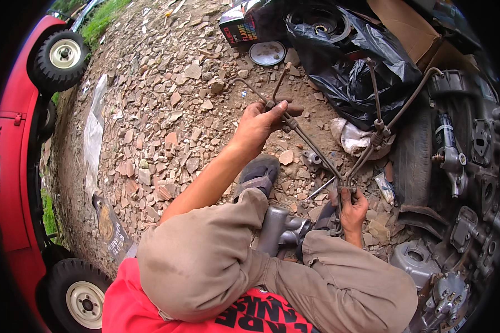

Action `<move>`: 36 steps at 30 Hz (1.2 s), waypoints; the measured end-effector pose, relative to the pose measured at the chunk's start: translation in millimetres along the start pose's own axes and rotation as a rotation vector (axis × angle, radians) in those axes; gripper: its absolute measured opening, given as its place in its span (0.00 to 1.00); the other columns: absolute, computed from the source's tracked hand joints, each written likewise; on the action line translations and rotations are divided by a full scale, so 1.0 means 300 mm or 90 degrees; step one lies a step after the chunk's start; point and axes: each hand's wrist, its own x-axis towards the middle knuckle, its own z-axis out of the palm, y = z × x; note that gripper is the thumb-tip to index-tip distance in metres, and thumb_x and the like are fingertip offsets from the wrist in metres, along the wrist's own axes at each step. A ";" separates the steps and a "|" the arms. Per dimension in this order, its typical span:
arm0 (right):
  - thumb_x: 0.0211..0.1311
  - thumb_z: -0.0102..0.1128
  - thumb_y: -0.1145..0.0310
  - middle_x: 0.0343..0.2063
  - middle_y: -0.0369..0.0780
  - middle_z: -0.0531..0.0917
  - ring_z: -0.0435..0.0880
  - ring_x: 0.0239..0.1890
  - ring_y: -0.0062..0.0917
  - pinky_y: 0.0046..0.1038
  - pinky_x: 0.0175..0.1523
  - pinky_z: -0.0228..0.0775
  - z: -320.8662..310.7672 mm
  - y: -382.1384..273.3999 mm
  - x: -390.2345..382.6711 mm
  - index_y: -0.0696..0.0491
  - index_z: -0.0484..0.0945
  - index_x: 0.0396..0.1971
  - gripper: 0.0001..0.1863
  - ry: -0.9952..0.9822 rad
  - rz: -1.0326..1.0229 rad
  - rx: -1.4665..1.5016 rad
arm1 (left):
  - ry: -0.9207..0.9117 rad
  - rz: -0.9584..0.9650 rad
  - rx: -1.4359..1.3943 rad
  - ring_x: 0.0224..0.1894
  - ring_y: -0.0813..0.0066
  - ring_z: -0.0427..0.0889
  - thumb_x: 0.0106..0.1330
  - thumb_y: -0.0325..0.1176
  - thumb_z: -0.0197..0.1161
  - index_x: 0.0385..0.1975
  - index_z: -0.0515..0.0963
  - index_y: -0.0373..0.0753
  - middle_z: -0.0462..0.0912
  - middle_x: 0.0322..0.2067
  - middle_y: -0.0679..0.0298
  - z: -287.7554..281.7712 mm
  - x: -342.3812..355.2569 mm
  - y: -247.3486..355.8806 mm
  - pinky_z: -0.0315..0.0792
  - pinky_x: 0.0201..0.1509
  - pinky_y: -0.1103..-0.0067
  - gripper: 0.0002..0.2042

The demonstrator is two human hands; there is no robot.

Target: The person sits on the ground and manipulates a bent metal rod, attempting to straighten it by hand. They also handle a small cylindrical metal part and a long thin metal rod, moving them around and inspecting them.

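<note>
Both hands hold a branching set of bent metal pipes (318,150) joined by clamps, raised above the ground in front of my knees. Up at its left branch, my left hand (259,126) is closed around the pipe next to a fitting. My right hand (352,213) pinches the lower junction, where the pipes come together. The right branch (376,139) forks toward the upper right, its ends free. Under the pipes lies a small metal part (312,159) on the gravel. A grey metal housing (273,228) stands between my legs.
Engine parts (472,144) and a tire (416,161) crowd the right side. A black plastic bag (353,72) holding a round metal part, a box (240,25) and a round lid (267,53) lie ahead. Broken stone (166,111) covers the ground; a red vehicle (18,150) stands left.
</note>
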 end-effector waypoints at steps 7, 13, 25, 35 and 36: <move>0.65 0.65 0.61 0.21 0.34 0.81 0.73 0.23 0.14 0.18 0.29 0.63 -0.019 -0.018 -0.009 0.60 0.79 0.31 0.15 0.014 0.022 0.022 | 0.061 -0.035 0.028 0.47 0.67 0.84 0.68 0.39 0.63 0.48 0.76 0.26 0.84 0.44 0.51 0.014 -0.001 -0.029 0.75 0.56 0.71 0.19; 0.66 0.64 0.60 0.20 0.34 0.80 0.72 0.22 0.14 0.17 0.28 0.62 -0.051 -0.038 0.004 0.60 0.77 0.30 0.16 -0.017 0.045 -0.023 | 0.069 -0.010 0.124 0.45 0.69 0.84 0.66 0.38 0.64 0.43 0.78 0.26 0.86 0.41 0.53 0.022 0.000 -0.022 0.73 0.57 0.73 0.18; 0.65 0.65 0.59 0.20 0.34 0.80 0.73 0.21 0.14 0.19 0.26 0.62 -0.058 -0.011 -0.034 0.59 0.78 0.29 0.17 0.039 0.029 0.005 | 0.053 0.002 0.469 0.27 0.86 0.74 0.61 0.46 0.70 0.31 0.84 0.31 0.82 0.22 0.66 -0.013 0.010 0.039 0.64 0.27 0.85 0.19; 0.64 0.66 0.61 0.19 0.35 0.81 0.74 0.21 0.14 0.20 0.27 0.64 -0.078 0.001 -0.057 0.62 0.78 0.29 0.17 0.075 -0.011 -0.072 | 0.214 0.025 -0.082 0.40 0.76 0.83 0.64 0.34 0.68 0.41 0.79 0.38 0.86 0.38 0.62 -0.071 0.039 0.025 0.78 0.41 0.76 0.10; 0.64 0.66 0.61 0.19 0.35 0.81 0.74 0.21 0.14 0.20 0.27 0.64 -0.072 0.009 -0.056 0.62 0.78 0.29 0.17 0.083 -0.012 -0.056 | 0.214 0.034 -0.091 0.42 0.76 0.83 0.64 0.34 0.68 0.41 0.79 0.39 0.86 0.38 0.63 -0.078 0.041 0.019 0.77 0.43 0.75 0.10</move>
